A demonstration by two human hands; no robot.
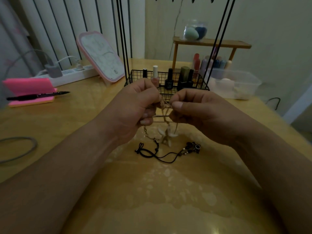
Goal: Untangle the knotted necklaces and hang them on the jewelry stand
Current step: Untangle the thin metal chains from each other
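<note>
Above yellow tabletop (67,125): pinches knotted shell necklace (166,132) in left hand (133,105) and right hand (199,108) alike; untangling underway; next likely calls for teasing strands apart.

The tall black wire jewelry stand (124,39) ran off the top edge, the knot in the pale shell-strung necklaces (161,131) was too fine to trace where the left hand (135,105) and right hand (195,110) pinched it, and the thin grey loop (25,146) was cut by the left edge.
</note>
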